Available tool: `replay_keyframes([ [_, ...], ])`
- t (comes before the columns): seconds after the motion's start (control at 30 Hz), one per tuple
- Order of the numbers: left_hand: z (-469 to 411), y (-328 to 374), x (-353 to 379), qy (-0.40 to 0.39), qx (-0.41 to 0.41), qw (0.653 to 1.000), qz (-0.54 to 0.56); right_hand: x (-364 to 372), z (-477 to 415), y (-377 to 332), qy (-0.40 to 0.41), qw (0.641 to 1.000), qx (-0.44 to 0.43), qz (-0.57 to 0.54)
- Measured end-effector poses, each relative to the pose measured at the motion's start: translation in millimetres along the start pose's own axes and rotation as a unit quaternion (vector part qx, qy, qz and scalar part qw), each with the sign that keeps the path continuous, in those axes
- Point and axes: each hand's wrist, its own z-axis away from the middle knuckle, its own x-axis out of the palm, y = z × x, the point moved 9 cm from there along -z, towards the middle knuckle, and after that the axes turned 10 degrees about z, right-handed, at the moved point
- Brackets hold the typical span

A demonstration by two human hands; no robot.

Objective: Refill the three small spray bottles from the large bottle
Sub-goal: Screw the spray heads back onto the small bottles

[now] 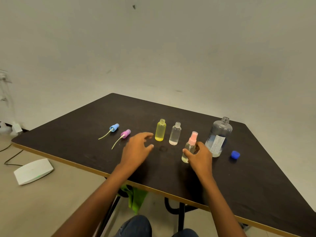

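The right hand [199, 155] grips the pink-capped spray bottle [190, 145] at mid-body, a sound hold for a probably light, slick, tip-prone plastic vessel; the left hand [136, 147] hovers open, empty.

light: dim, even, greenish-grey cast | shadows: soft, faint on the counter [85, 127] | blur: left hand [136, 149] fingers [147, 135] slightly smeared | edges: wide-angle bending, lower corners stretched

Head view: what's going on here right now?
A person works at a table with spray bottles. The right grip holds the pink-topped bottle; the left grip is open near the purple sprayer. The yellow bottle and clear bottle stand uncapped; the blue sprayer also lies loose. The large bottle is open, its cap beside it.
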Motion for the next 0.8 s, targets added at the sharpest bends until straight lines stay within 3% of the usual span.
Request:
replay_keyframes([
  [0.2, -23, -30, -54, 0.032, -0.028, 0.998, -0.055, 9, -27, 7, 0.041, 0.997, 0.049, -0.037],
  [0.5, -40, -38, -64, 0.037, -0.008, 0.983, -0.18, 14, -44, 9, 0.036, 0.995, 0.083, -0.042],
  [0.63, -50, -31, -51, 0.036, 0.047, 0.938, -0.341, 3, -29, 7, 0.042, 0.997, 0.062, -0.036],
  [0.8, -56, -24, -35, 0.006, 0.03, 0.858, -0.512, -15, -3, -8, 0.032, 0.998, 0.0, -0.054],
])
